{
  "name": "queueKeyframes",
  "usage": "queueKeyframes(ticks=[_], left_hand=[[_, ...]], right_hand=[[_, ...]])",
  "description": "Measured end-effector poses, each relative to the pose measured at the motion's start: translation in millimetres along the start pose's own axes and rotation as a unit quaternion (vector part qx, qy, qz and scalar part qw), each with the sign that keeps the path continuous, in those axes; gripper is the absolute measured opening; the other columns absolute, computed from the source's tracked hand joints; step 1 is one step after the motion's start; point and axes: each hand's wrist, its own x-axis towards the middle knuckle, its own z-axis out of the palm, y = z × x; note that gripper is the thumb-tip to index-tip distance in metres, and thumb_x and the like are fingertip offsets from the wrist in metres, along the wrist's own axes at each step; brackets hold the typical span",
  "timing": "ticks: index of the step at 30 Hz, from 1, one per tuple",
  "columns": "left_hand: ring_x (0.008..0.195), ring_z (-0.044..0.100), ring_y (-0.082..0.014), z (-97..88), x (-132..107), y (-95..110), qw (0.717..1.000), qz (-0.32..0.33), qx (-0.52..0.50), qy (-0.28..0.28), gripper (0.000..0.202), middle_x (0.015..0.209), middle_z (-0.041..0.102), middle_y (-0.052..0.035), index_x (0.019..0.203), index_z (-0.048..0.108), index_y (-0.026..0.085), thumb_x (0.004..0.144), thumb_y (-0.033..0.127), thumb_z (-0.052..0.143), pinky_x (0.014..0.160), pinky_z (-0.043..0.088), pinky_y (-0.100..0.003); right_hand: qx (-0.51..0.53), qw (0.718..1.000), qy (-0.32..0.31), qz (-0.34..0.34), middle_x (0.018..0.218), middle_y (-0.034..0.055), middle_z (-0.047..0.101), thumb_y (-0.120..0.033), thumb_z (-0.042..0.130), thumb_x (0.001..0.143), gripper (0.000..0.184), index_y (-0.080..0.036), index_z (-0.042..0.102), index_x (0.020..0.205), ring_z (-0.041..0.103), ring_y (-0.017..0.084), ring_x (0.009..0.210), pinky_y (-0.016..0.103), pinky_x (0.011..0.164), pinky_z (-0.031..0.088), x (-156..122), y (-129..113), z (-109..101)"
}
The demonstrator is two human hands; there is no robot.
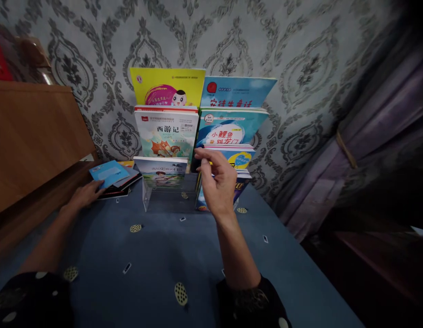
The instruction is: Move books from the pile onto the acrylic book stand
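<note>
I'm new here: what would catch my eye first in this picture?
The bright yellow book at the back left of the clear rack stands out first. The raised right hand is before the rack's right-hand books, and the left hand is at a blue booklet on the left.

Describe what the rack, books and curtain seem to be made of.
Rack: probably clear plastic, smooth; the blue table shows through it. Books: paper, by their thin, flat build; printed covers look smooth, perhaps laminated. Curtain: likely soft fabric, faintly shiny perhaps, since it hangs in folds.
</note>
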Motion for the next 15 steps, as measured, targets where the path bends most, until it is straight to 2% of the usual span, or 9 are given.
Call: queueKeyframes(ticks=[3,7,10,15], left_hand=[[0.137,0.048,-0.0345,-4.1,0.2,6.4,1.0,-0.001,0.019,-0.009,0.061,0.151,0.049,-0.0187,0.144,0.048,0.013,0.092,0.044,0.041,0.105,0.045,-0.044],[0.135,0.048,-0.0398,-5.0,5.1,32.3,0.998,-0.023,0.056,0.005,0.06,0.151,0.046,-0.0225,0.145,0.046,0.013,0.088,0.031,0.044,0.098,0.049,-0.054],[0.136,0.044,-0.0422,-3.3,6.6,45.8,0.997,-0.031,0.063,0.013,0.06,0.151,0.044,-0.0257,0.147,0.043,0.008,0.087,0.018,0.039,0.097,0.048,-0.059],[0.138,0.042,-0.0427,-4.0,-2.9,49.5,0.997,-0.018,0.064,0.025,0.067,0.151,0.043,-0.0268,0.151,0.037,0.006,0.084,0.01,0.036,0.099,0.048,-0.055]], right_hand=[[0.004,1.0,0.005,0.003,0.104,0.0041,0.073,-0.015,0.049,0.094,0.027,-0.025,0.072,0.103,0.069,0.018,0.093,0.04,0.082,0.06,0.4,-3.1,-1.7],[0.003,1.0,0.009,-0.001,0.102,0.0038,0.073,-0.016,0.05,0.094,0.026,-0.025,0.072,0.103,0.069,0.018,0.094,0.039,0.082,0.059,1.2,-11.7,-5.6],[-0.004,1.0,0.016,-0.003,0.099,0.003,0.074,-0.016,0.05,0.094,0.026,-0.024,0.073,0.102,0.069,0.017,0.093,0.036,0.08,0.058,2.6,-18.9,-10.4],[0.0,1.0,0.03,-0.003,0.097,0.0026,0.073,-0.018,0.049,0.094,0.027,-0.025,0.074,0.102,0.068,0.017,0.092,0.035,0.077,0.058,4.7,-26.5,-17.7]])
